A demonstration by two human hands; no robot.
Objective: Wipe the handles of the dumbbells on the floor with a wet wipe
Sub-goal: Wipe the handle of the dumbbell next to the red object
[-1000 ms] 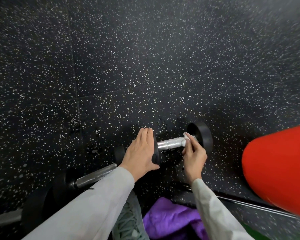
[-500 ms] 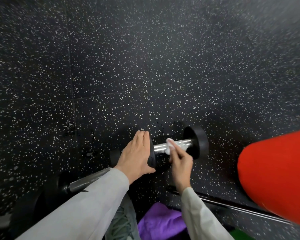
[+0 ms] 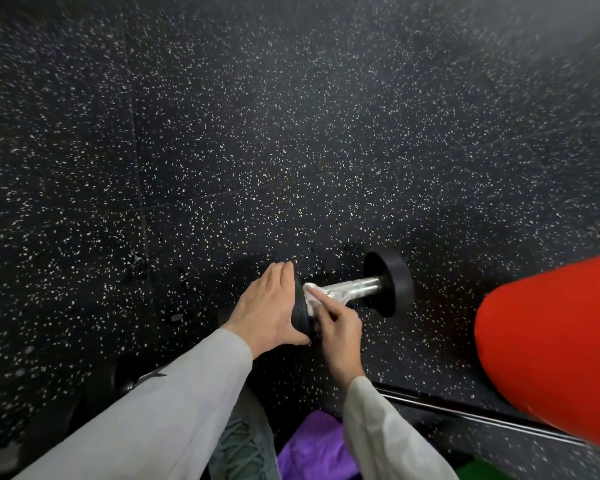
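The dumbbell (image 3: pixel 378 291) lay on the speckled floor (image 3: pixel 291 150). Left hand (image 3: pixel 271 306) was flat, fingers straight, pressed on its near weight, while the right hand (image 3: pixel 336 327) pinched a wet wipe (image 3: pixel 314 296) against the handle's left end

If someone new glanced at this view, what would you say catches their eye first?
Probably the big red cylindrical object at the right edge, vivid against the black speckled floor. Next, at lower centre, the dumbbell: the left hand rests on its near weight while the right hand presses a white wet wipe onto the chrome handle. A purple cloth lies at the bottom edge.
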